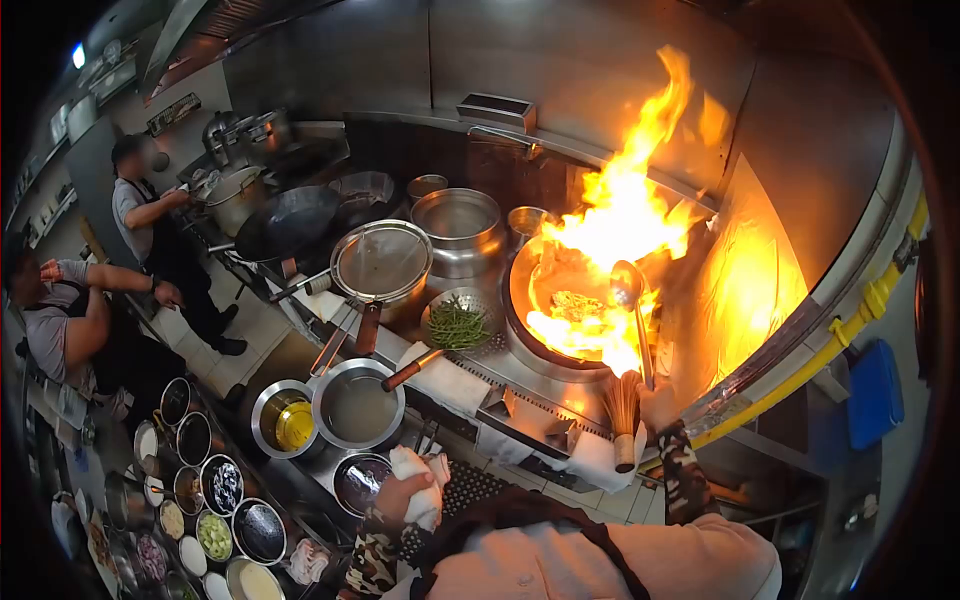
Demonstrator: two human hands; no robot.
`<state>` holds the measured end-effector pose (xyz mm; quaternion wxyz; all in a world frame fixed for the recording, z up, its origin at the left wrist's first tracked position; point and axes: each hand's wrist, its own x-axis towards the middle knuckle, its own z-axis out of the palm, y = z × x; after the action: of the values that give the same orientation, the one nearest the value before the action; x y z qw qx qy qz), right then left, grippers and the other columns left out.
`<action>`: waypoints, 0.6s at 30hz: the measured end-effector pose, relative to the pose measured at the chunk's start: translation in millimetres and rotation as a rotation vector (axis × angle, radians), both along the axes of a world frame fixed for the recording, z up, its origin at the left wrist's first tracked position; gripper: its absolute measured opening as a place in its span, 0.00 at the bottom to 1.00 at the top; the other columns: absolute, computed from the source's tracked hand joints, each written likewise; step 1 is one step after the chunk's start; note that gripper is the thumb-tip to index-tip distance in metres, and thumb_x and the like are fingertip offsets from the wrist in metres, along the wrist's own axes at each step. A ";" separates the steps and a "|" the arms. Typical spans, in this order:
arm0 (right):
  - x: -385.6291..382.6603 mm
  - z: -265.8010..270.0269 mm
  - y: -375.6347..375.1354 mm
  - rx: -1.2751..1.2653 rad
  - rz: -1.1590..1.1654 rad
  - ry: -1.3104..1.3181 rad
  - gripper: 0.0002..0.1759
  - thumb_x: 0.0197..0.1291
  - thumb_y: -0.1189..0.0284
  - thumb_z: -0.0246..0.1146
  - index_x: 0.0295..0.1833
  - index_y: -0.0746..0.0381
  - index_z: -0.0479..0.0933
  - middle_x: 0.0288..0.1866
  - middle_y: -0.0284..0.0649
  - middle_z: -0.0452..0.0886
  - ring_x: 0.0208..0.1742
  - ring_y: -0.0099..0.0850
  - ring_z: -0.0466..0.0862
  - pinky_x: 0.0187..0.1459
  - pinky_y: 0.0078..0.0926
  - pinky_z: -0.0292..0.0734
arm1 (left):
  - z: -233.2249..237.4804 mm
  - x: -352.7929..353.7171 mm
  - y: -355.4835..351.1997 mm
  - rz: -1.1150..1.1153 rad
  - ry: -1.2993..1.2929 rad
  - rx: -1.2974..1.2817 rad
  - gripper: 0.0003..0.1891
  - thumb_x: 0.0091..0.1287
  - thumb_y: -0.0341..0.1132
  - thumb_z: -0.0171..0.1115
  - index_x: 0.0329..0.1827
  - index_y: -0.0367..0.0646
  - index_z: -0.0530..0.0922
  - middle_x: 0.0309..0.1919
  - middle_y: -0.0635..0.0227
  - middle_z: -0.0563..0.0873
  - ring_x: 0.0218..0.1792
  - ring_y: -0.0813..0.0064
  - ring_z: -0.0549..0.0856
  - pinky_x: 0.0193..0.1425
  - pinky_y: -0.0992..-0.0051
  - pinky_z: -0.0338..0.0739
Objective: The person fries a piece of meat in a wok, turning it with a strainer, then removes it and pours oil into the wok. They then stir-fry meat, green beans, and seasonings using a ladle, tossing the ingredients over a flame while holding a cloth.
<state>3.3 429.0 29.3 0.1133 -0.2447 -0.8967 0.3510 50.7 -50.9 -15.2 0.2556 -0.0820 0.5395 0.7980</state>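
Head view: flames [635,215] rise from the wok [518,325], food [577,306] inside. Right hand [657,408] is clamped on the ladle [627,284] — its bowl over the wok's right side. Left hand [403,497], at the wok's near left, is closed on a cloth [425,478]. Brush [622,425] sits before the wok; beans [457,325] lie left of it.

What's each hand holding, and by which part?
Right hand: ladle, by the end of its handle. Left hand: white cloth, bunched; which part can't be told.
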 end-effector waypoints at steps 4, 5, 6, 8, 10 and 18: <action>0.9 25.3 -42.0 0.023 0.026 0.064 0.16 0.54 0.67 0.59 0.43 0.69 0.74 0.29 0.56 0.78 0.35 0.49 0.81 0.35 0.40 0.74 | -38.7 10.4 -23.5 0.040 0.055 -0.004 0.17 0.56 0.38 0.60 0.42 0.33 0.74 0.28 0.57 0.81 0.26 0.65 0.82 0.28 0.69 0.79; 0.2 16.2 -49.3 0.042 0.040 0.136 0.14 0.57 0.66 0.58 0.41 0.67 0.75 0.24 0.49 0.78 0.24 0.41 0.80 0.26 0.35 0.74 | -23.3 9.8 -23.8 0.035 0.045 0.013 0.17 0.56 0.39 0.59 0.42 0.32 0.74 0.27 0.57 0.81 0.25 0.65 0.82 0.27 0.69 0.79; -1.6 13.7 -49.2 -0.285 0.004 0.085 0.12 0.58 0.66 0.57 0.39 0.65 0.74 0.21 0.44 0.76 0.19 0.36 0.77 0.21 0.31 0.71 | -7.4 17.9 -25.5 0.018 0.020 0.069 0.19 0.56 0.39 0.60 0.42 0.31 0.74 0.26 0.58 0.81 0.25 0.67 0.82 0.27 0.71 0.79; -4.5 42.2 -80.2 -0.615 -0.031 0.023 0.11 0.60 0.65 0.56 0.38 0.63 0.74 0.19 0.40 0.74 0.13 0.30 0.73 0.17 0.27 0.69 | 4.4 20.1 -30.5 0.014 0.009 0.115 0.18 0.55 0.37 0.60 0.43 0.32 0.74 0.27 0.59 0.81 0.25 0.68 0.82 0.28 0.72 0.78; -21.3 56.8 -95.7 -0.862 0.153 0.021 0.11 0.62 0.64 0.54 0.32 0.60 0.71 0.15 0.32 0.68 0.09 0.22 0.66 0.12 0.20 0.63 | 21.2 23.3 -32.4 0.001 0.005 0.123 0.17 0.55 0.37 0.61 0.43 0.33 0.74 0.27 0.60 0.81 0.25 0.69 0.82 0.28 0.73 0.77; -263.4 43.9 -163.8 -0.748 0.372 0.001 0.13 0.59 0.67 0.57 0.26 0.62 0.68 0.13 0.36 0.69 0.09 0.27 0.68 0.11 0.25 0.63 | 11.6 54.2 -63.4 0.262 -0.053 0.026 0.13 0.56 0.33 0.61 0.43 0.37 0.75 0.28 0.64 0.81 0.29 0.69 0.82 0.34 0.71 0.77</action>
<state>-260.1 265.2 73.2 -0.0483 -0.1027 -0.7362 0.6672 104.9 -114.4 -3.6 0.1645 -0.1697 0.5070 0.8289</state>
